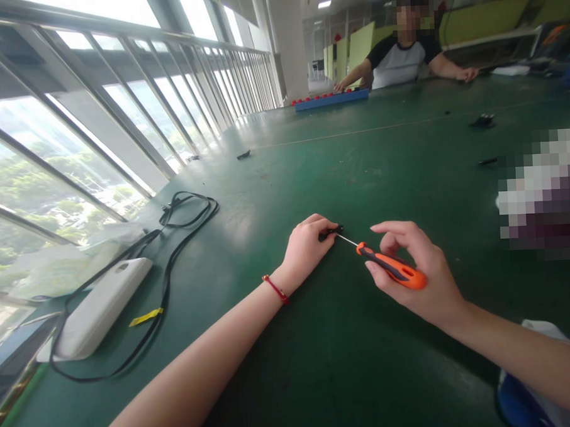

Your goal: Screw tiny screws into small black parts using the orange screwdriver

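My left hand (309,241) rests on the green table (281,339), its fingers pinched round a small black part (333,231) that they mostly cover. A red bracelet (275,289) circles that wrist. In my right hand (422,277) lies an orange and black screwdriver (391,267), its handle against the palm and thumb while the index finger stretches forward. The thin shaft points left, and its tip meets the small black part or sits right beside it; the exact contact is too small to make out.
A white plastic case (100,309) and a looped black cable (167,275) lie at the left by the railing (131,56). Across the table sits a person (401,60) behind a blue strip with red knobs (332,100). Small black pieces (483,121) lie scattered.
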The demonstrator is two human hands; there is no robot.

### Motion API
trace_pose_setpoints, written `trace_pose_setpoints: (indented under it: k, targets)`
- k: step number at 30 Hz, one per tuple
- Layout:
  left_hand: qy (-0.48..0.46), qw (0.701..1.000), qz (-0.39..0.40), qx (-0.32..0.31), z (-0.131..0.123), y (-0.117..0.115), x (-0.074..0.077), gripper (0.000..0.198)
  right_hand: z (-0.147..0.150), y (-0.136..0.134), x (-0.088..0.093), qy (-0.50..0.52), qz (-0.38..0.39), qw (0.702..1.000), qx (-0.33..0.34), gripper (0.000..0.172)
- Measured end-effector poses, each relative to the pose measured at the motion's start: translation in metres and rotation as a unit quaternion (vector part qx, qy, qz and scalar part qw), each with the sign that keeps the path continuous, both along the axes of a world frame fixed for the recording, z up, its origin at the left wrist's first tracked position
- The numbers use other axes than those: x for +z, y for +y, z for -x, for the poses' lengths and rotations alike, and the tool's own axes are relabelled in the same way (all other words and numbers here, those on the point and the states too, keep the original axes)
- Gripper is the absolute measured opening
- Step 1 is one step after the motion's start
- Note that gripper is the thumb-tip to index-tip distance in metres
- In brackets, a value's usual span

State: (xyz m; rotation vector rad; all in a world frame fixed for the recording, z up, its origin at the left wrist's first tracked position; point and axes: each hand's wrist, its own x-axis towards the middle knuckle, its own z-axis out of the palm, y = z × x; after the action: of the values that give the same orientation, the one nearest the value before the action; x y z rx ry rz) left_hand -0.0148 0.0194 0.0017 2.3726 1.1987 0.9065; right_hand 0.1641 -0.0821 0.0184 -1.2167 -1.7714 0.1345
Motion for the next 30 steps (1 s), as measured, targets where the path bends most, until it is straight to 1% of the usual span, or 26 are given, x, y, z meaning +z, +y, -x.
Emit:
trace_pose_setpoints:
  k: [2,3,4,6,8,9,11,13,14,17,18,21,23,27,29,30]
  targets:
    - [-0.001,1.000,0.000,0.000,0.0001,0.0003,-0.0004,0.019,0.0003,-0.0006,0.0014,-0.022,-0.005,1.000,0.005,0.015]
    - [-0.001,1.000,0.000,0.000,0.0000,0.0004,-0.0005,0.019,0.0005,-0.0007,0.0019,-0.023,-0.010,1.000,0.005,0.011]
    - [-0.002,1.000,0.000,0.000,0.0000,0.0006,-0.0004,0.019,0.0006,-0.0007,0.0020,-0.016,-0.015,1.000,0.001,0.010]
    - [-0.001,1.000,0.000,0.000,-0.0003,0.0007,-0.0002,0.019,0.0008,-0.0002,0.0017,0.011,-0.019,1.000,-0.010,0.020]
    - [0.000,1.000,0.000,-0.001,-0.0005,0.0007,0.0001,0.019,0.0008,0.0005,0.0013,0.016,-0.015,1.000,-0.014,0.029]
    - [0.000,1.000,-0.001,0.000,-0.0006,0.0006,0.0001,0.019,0.0008,0.0007,0.0013,0.006,-0.014,1.000,-0.010,0.029]
    - [-0.002,1.000,-0.002,0.001,-0.0006,0.0003,0.0001,0.019,0.0007,0.0007,0.0013,-0.018,-0.011,1.000,0.004,0.019]
    - [-0.002,1.000,-0.001,0.002,-0.0006,0.0001,0.0001,0.019,0.0004,0.0004,0.0010,-0.011,-0.012,1.000,0.007,0.014]
    - [-0.001,1.000,-0.001,0.001,-0.0006,0.0000,0.0001,0.019,0.0002,0.0003,0.0006,0.003,-0.014,1.000,0.004,0.017]
    - [0.000,1.000,0.000,-0.001,-0.0007,0.0000,0.0002,0.019,-0.0001,0.0005,-0.0003,0.034,-0.012,0.999,-0.005,0.033]
    - [0.000,1.000,-0.001,0.000,-0.0007,0.0001,0.0001,0.019,-0.0001,0.0005,-0.0003,0.028,-0.006,1.000,-0.004,0.033]
    - [-0.002,1.000,-0.001,0.003,-0.0006,0.0002,0.0001,0.019,0.0006,0.0006,0.0001,-0.010,0.003,1.000,0.003,0.017]
    - [-0.003,1.000,0.001,0.003,-0.0005,-0.0001,0.0002,0.019,0.0006,0.0007,-0.0004,-0.006,-0.002,1.000,0.003,0.013]
    - [-0.001,1.000,0.002,0.001,-0.0003,-0.0008,0.0007,0.019,-0.0003,0.0011,-0.0019,0.034,-0.010,0.999,-0.003,0.033]
    - [-0.002,1.000,0.001,-0.001,-0.0003,-0.0006,0.0007,0.020,-0.0001,0.0010,-0.0007,0.012,-0.008,1.000,-0.002,0.034]
    - [-0.002,1.000,0.000,-0.002,-0.0004,-0.0004,0.0006,0.020,0.0003,0.0007,0.0004,-0.005,-0.007,1.000,-0.001,0.031]
